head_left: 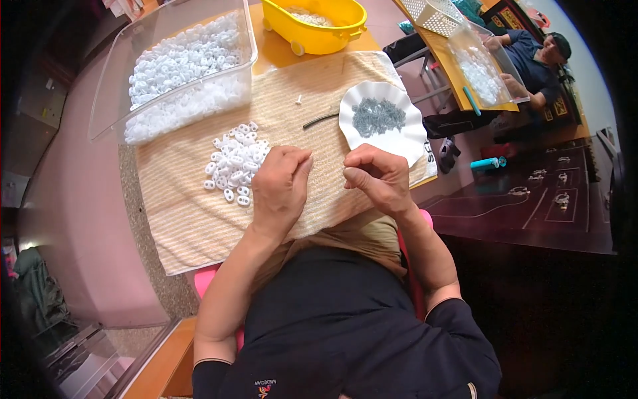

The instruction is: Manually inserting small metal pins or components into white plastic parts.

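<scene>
My left hand (pixel 280 187) is closed, thumb against curled fingers, just right of a heap of white oval two-holed plastic pieces (pixel 234 159). Whatever it pinches is hidden. Opposite it, my right hand (pixel 384 178) is also closed in a pinch, below a white wavy-rimmed plate (pixel 415 132); anything between its fingertips is too small to make out. Small dark grey translucent pieces (pixel 379 117) lie heaped on the plate. A thin black rod (pixel 320 120) rests against the plate's left side. Farther back, a tiny white piece (pixel 298 100) sits alone on the striped beige cloth (pixel 176 223).
A clear plastic bin (pixel 253 50) full of white pieces (pixel 186 63) stands at the far left. Behind the cloth is a yellow wheeled tub (pixel 325 38). At the far right, a person (pixel 531 63) sits at another table with a tray of white pieces (pixel 478 74).
</scene>
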The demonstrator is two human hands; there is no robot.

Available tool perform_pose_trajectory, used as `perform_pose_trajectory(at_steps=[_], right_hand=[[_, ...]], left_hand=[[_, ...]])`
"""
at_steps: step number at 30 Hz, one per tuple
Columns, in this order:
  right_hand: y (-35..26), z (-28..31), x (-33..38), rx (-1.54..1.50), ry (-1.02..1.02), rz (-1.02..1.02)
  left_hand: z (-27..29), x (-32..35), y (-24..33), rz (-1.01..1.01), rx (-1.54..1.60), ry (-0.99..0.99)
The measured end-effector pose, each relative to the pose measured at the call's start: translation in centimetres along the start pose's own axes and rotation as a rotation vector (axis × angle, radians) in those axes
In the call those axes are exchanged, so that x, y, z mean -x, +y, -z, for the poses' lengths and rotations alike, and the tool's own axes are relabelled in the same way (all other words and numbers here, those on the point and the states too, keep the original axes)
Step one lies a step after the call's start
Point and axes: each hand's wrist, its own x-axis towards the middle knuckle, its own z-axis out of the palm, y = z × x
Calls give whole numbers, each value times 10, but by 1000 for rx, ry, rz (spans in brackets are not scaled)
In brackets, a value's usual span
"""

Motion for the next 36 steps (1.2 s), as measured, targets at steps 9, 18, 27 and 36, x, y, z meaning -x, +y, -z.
perform_pose_trajectory(at_steps=[9, 18, 27, 36], right_hand=[[5, -6, -1, -45, 21, -38], [8, -13, 0, -39, 3, -95], [14, -17, 2, -44, -17, -113], [12, -20, 1, -45, -45, -119]], left_hand=[[14, 4, -4, 529, 648, -71], [11, 17, 4, 697, 923, -167], [9, 21, 8, 772, 1050, -159], [12, 19, 13, 829, 1072, -190]])
